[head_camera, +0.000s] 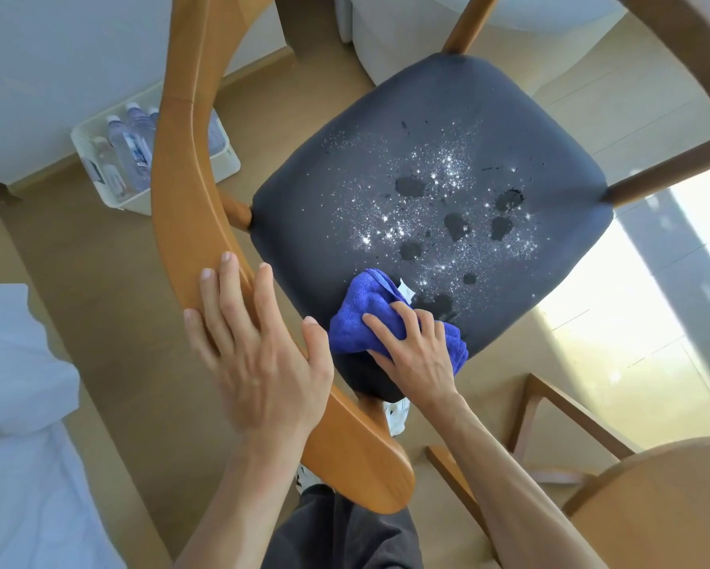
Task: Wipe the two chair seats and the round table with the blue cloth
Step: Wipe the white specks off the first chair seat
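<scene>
A dark grey padded chair seat (pixel 386 158) fills the middle of the head view, speckled with white powder and dark wet spots. My right hand (pixel 415 347) presses the bunched blue cloth (pixel 357 322) onto the seat's near edge. My left hand (pixel 259 355) lies flat on the chair's curved wooden backrest (pixel 181 158), fingers spread over the rail. The rim of the round wooden table (pixel 665 498) shows at the bottom right.
A white bin (pixel 98 174) holding plastic bottles stands on the floor left of the chair. White bedding (pixel 16 404) lies at the lower left. A second wooden frame (pixel 550 408) stands low on the right, beside the table. A white rounded object sits behind the chair.
</scene>
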Demonstrator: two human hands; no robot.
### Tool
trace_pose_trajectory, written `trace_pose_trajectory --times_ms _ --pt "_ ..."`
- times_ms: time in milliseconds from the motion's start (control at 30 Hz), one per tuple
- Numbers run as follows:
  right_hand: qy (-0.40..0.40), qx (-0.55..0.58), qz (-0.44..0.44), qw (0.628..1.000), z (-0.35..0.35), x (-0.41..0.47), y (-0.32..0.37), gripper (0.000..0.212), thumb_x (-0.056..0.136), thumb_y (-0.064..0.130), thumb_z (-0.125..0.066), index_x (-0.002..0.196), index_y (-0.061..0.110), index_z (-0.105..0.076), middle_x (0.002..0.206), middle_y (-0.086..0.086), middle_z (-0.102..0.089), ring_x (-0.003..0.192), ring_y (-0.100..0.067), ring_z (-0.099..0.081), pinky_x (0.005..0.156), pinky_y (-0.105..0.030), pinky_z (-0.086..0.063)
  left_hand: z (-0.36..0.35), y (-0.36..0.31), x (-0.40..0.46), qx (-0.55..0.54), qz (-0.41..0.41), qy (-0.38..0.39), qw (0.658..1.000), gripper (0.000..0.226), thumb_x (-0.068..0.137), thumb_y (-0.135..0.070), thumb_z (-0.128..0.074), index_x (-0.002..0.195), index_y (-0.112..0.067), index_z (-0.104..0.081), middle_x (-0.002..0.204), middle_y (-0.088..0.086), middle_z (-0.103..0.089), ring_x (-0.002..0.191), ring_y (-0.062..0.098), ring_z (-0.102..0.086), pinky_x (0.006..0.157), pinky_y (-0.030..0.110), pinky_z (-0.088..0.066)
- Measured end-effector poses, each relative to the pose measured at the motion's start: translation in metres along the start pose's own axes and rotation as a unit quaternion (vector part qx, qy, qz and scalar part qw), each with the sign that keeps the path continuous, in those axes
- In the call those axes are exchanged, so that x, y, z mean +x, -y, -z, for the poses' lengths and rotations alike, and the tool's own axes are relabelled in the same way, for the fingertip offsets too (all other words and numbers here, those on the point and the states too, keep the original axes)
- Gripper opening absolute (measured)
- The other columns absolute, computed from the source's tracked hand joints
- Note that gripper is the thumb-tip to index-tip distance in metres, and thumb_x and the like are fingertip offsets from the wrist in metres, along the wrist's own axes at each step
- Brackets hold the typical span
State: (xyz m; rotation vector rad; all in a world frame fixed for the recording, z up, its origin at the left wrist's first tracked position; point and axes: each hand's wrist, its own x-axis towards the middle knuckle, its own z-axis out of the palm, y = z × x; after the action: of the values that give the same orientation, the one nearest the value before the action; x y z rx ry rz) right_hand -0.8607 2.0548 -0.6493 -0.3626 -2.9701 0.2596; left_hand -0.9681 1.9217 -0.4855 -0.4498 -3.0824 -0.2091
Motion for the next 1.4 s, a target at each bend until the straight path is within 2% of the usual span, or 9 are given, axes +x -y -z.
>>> trace_pose_trajectory --times_ms 200,367,667,900,1033,1133,1333,1400 --pt "0.011 -0.012 -0.018 1.000 0.009 0.014 -0.014 0.039 0.084 0.040 -0.060 0.121 0.030 -0.057 0.120 -0.010 -0.049 0.087 -0.032 -0.047 0.068 -0.041 -0.043 0.000 0.001 0.000 -0.018 0.002 0.000 1.000 0.057 0.082 -0.033 -0.050 0.131 -0.005 -0.049 0.154 0.017 -0.029 0.145 0.035 -0.020 0.115 0.054 -0.015" --pt "0.032 -0.028 -0.038 0.998 0.016 0.035 -0.044 0.040 0.085 0.044 -0.056 0.122 0.029 -0.059 0.120 -0.011 -0.051 0.087 -0.034 -0.051 0.070 -0.042 -0.043 -0.003 -0.013 0.003 -0.043 0.022 -0.002 0.999 0.056 0.083 -0.035 -0.048 0.129 -0.004 -0.049 0.152 0.023 -0.027 0.145 0.041 -0.016 0.115 0.061 -0.010" --pt "0.047 -0.040 -0.114 0.992 0.024 0.065 -0.102 0.042 0.088 0.044 -0.059 0.127 0.028 -0.056 0.125 -0.014 -0.052 0.093 -0.037 -0.049 0.077 -0.045 -0.041 -0.011 -0.027 0.005 -0.007 0.043 -0.002 0.999 0.054 0.082 -0.035 -0.049 0.128 -0.006 -0.050 0.151 0.027 -0.024 0.143 0.048 -0.014 0.113 0.065 -0.008" --pt "0.037 -0.033 -0.233 0.971 0.039 0.094 -0.169 0.048 0.091 0.038 -0.059 0.136 0.024 -0.049 0.136 -0.019 -0.041 0.110 -0.043 -0.043 0.085 -0.052 -0.037 -0.015 -0.029 0.005 0.009 0.054 -0.008 0.998 0.054 0.084 -0.036 -0.048 0.128 -0.005 -0.050 0.150 0.027 -0.027 0.143 0.047 -0.015 0.113 0.065 -0.010" --pt "0.027 -0.017 -0.352 0.935 0.047 0.110 -0.202 0.050 0.095 0.039 -0.052 0.141 0.026 -0.039 0.144 -0.017 -0.030 0.119 -0.043 -0.037 0.096 -0.054 -0.031 -0.016 -0.029 0.005 0.012 0.059 -0.010 0.998 0.054 0.085 -0.037 -0.047 0.128 -0.004 -0.050 0.149 0.027 -0.027 0.143 0.047 -0.016 0.113 0.064 -0.010" --pt "0.020 0.005 -0.410 0.912 0.051 0.116 -0.208 0.054 0.093 0.043 -0.052 0.142 0.027 -0.036 0.146 -0.016 -0.028 0.121 -0.043 -0.035 0.102 -0.052 -0.029 -0.017 -0.030 0.005 0.014 0.060 -0.014 0.998 0.054 0.085 -0.038 -0.048 0.127 -0.003 -0.051 0.149 0.028 -0.028 0.143 0.047 -0.016 0.113 0.064 -0.010" --pt "0.008 0.063 -0.448 0.892 0.053 0.124 -0.187 0.052 0.089 0.042 -0.056 0.136 0.026 -0.041 0.136 -0.016 -0.035 0.117 -0.041 -0.039 0.096 -0.046 -0.037 -0.016 -0.031 0.006 0.017 0.063 -0.007 0.998 0.055 0.087 -0.040 -0.046 0.128 -0.004 -0.049 0.149 0.028 -0.026 0.143 0.047 -0.015 0.113 0.065 -0.010" --pt "-0.001 0.073 -0.430 0.900 0.048 0.120 -0.170 0.051 0.089 0.040 -0.056 0.135 0.026 -0.042 0.136 -0.015 -0.035 0.116 -0.039 -0.039 0.095 -0.045 -0.039 -0.015 -0.032 0.006 0.019 0.062 -0.003 0.998 0.055 0.087 -0.040 -0.046 0.128 -0.004 -0.049 0.149 0.028 -0.026 0.143 0.047 -0.015 0.113 0.066 -0.010"
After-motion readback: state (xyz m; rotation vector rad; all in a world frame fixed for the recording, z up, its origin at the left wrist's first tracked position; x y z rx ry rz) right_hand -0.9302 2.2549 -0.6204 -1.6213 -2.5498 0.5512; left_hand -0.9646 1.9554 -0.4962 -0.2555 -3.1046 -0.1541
